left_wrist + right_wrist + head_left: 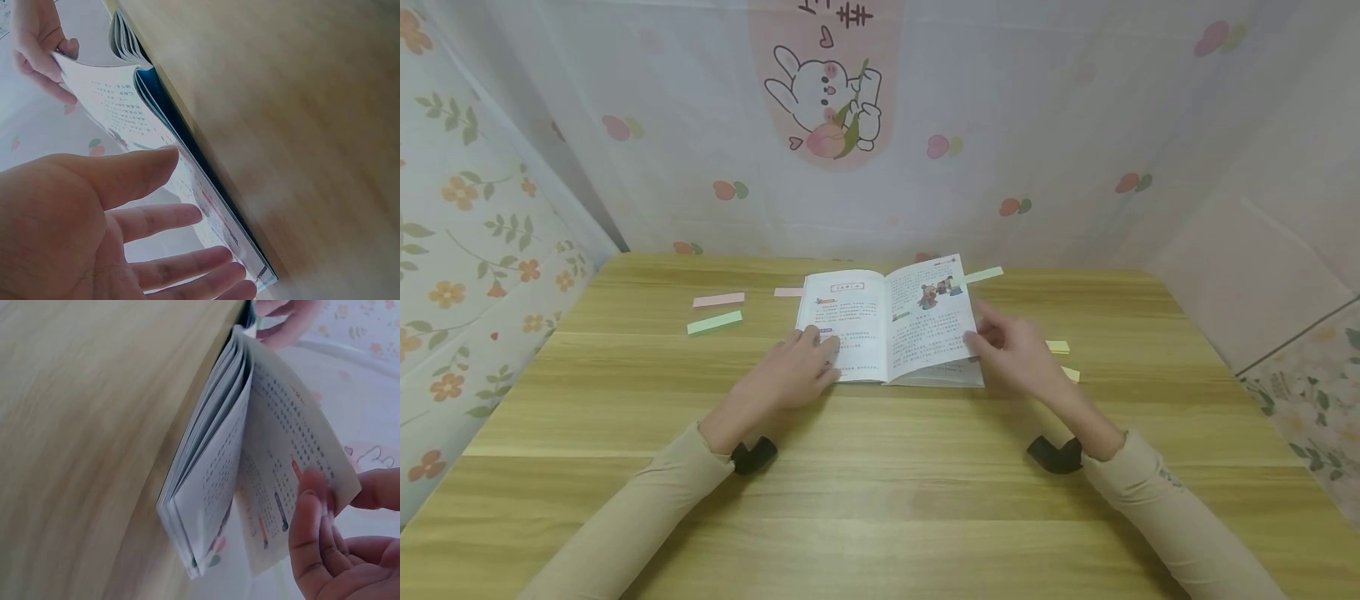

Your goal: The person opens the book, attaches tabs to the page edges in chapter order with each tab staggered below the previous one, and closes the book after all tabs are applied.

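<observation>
An open book with printed text lies on the table, its right side showing a small coloured picture. My left hand rests on the lower left page; its fingers are spread and loosely extended in the left wrist view. At the book's right edge, my right hand pinches a lifted page between thumb and fingers, and the right wrist view shows that page bent away from those below. A pale green strip sticks out past the upper right edge. A pink strip juts from the left edge.
Left of the book lie another pink strip and a green strip on the wooden table. Yellow strips lie beside my right wrist. A patterned curtain hangs behind the table.
</observation>
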{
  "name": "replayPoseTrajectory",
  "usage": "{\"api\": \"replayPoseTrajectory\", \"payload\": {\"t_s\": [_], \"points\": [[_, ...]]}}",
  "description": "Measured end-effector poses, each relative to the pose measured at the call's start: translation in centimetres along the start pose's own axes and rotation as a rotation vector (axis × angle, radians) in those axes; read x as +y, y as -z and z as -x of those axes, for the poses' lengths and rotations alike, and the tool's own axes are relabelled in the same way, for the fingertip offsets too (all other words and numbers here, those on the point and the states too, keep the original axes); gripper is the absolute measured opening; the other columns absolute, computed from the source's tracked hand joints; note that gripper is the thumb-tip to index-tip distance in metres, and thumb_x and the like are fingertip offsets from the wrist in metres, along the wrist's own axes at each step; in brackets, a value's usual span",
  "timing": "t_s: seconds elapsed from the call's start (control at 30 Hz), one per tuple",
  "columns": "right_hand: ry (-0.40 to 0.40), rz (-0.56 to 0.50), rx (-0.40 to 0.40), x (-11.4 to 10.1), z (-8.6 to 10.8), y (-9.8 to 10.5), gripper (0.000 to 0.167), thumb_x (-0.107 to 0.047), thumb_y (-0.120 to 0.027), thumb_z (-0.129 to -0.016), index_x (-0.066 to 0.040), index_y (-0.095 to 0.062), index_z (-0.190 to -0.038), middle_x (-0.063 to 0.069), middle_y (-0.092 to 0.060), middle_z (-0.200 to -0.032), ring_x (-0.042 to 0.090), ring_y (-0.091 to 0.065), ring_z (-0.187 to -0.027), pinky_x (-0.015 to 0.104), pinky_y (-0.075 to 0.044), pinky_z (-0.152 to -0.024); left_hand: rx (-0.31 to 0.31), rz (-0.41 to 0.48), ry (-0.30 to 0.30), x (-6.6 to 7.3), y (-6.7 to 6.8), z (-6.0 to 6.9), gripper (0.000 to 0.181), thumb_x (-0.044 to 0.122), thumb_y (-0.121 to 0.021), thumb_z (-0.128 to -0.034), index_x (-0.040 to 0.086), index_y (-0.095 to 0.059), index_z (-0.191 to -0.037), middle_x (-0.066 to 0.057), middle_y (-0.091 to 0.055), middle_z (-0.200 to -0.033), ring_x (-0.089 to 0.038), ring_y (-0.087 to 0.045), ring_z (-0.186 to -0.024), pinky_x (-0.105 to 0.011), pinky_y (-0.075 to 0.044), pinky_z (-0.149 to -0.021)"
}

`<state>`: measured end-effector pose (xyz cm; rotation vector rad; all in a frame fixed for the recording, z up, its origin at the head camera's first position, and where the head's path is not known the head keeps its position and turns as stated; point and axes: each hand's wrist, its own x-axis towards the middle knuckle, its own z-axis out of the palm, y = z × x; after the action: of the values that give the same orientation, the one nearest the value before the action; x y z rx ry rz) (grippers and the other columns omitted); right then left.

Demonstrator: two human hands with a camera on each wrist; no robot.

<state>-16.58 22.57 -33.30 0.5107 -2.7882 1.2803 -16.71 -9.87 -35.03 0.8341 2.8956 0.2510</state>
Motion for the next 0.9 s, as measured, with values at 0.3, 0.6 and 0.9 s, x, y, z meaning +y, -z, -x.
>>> {"api": "replayPoseTrajectory", "payload": {"t_s": [0.3,0.6,0.9], "points": [[-0.055,-0.216,-0.015,-0.51,0.02,0.36,0.054,-0.006,-0.063,-0.099,0.007,-0.044,-0.148,0.021,-0.065,-0.097,0.02,-0.07,-0.078,0.037,-0.06,-0.075,0.009,0.008,-0.002,-0.07,-0.04,-0.13,0.041,0.024,-0.055,-0.1032,-0.002,-0.054,-0.136,-0.028,-0.052,-0.127,-0.038,-0.054,-0.106,-0.053,-0.051,-0.09],[-0.062,-0.27,-0.006,-0.53,-0.22,0.29,0.053,-0.004,-0.064,-0.098,0.004,-0.046,-0.147,0.02,-0.065,-0.095,0.018,-0.069,-0.074,0.037,-0.06,-0.074,0.013,0.003,-0.014,-0.13,-0.05,-0.3,0.041,0.023,-0.055,-0.1033,-0.002,-0.054,-0.135,-0.027,-0.054,-0.126,-0.037,-0.054,-0.105,-0.051,-0.05,-0.091],[-0.06,-0.295,-0.023,-0.79,-0.57,0.23,0.054,-0.007,-0.064,-0.099,0.0,-0.044,-0.149,0.02,-0.065,-0.096,0.039,-0.068,-0.08,0.028,-0.058,-0.075,0.056,0.02,-0.028,0.03,0.21,-0.55,0.035,0.022,-0.055,-0.1028,0.0,-0.057,-0.131,-0.021,-0.056,-0.115,-0.032,-0.052,-0.093,-0.045,-0.049,-0.084]]}}
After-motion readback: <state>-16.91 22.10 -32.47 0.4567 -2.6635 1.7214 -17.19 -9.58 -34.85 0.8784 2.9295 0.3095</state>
